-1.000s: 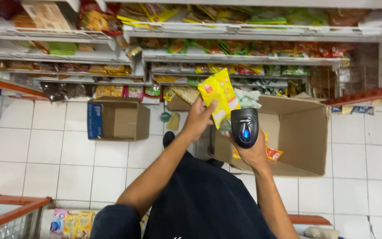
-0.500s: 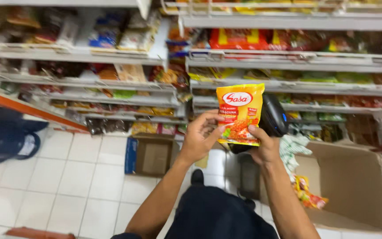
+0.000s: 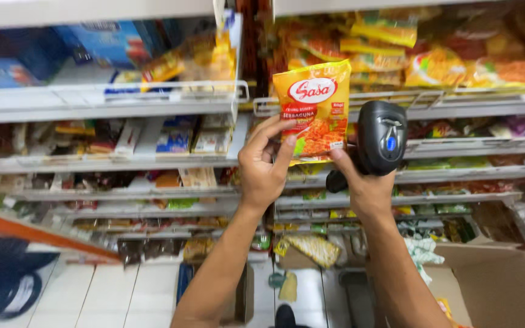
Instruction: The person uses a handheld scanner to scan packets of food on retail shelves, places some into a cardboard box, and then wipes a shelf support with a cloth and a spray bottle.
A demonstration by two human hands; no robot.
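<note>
My left hand (image 3: 265, 165) pinches the lower left edge of a yellow and orange food packet (image 3: 314, 109) and holds it upright in front of the shelves. My right hand (image 3: 363, 185) grips a black handheld barcode scanner (image 3: 379, 138) and its thumb touches the packet's lower right corner. The scanner's head sits just right of the packet. Both forearms reach up from the bottom of the view.
Wire-fronted shop shelves (image 3: 153, 97) full of packets fill the background, with similar yellow packets (image 3: 432, 58) at the upper right. An open cardboard box (image 3: 499, 285) stands on the white tiled floor at the lower right. A smaller box (image 3: 241, 297) stands below.
The view has tilted up from the floor to the shelves. Both hands have lifted the packet and scanner higher, and the packet now faces me upright.
</note>
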